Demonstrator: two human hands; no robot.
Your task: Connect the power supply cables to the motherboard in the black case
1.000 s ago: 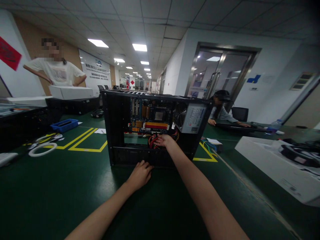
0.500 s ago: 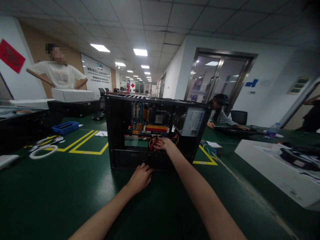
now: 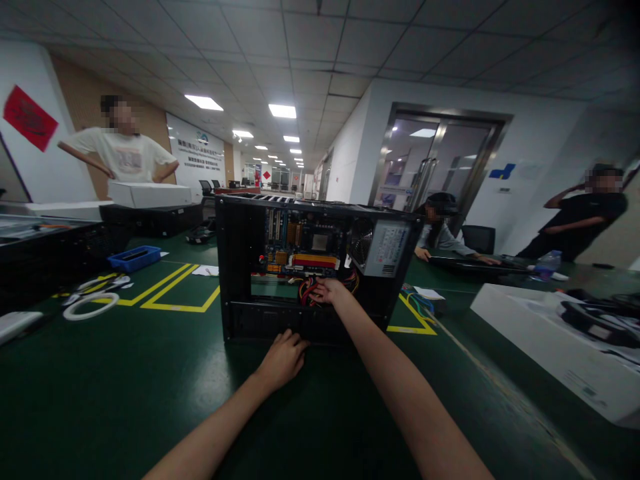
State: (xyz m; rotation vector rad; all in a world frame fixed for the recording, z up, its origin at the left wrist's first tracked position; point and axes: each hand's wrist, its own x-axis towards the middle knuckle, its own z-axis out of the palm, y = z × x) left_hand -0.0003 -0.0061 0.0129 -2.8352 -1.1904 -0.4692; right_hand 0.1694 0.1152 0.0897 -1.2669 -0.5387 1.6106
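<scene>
An open black computer case (image 3: 235,323) stands upright on the green table in front of me, its inside facing me. Within it are a motherboard (image 3: 280,233) with orange and red slots and a silver power supply (image 3: 387,247) at the upper right. My right hand (image 3: 327,291) reaches inside, its fingers closed around a bundle of red, yellow and black power cables (image 3: 306,292) below the board. At the case's lower front edge rests my left hand (image 3: 284,357), palm down, fingers loosely bent and holding nothing; its thumb side is partly hidden.
Left on the table (image 3: 165,373) are a blue tray (image 3: 134,259), a white ring (image 3: 90,307) and cables. A white box (image 3: 540,350) with a black fan lies right. One person (image 3: 133,157) stands left, another sits behind the case, and a third (image 3: 583,213) stands far right.
The view has tilted up slightly, so everything sits a little lower. Both hands stay in nearly the same places. The person at far right has come further into view.
</scene>
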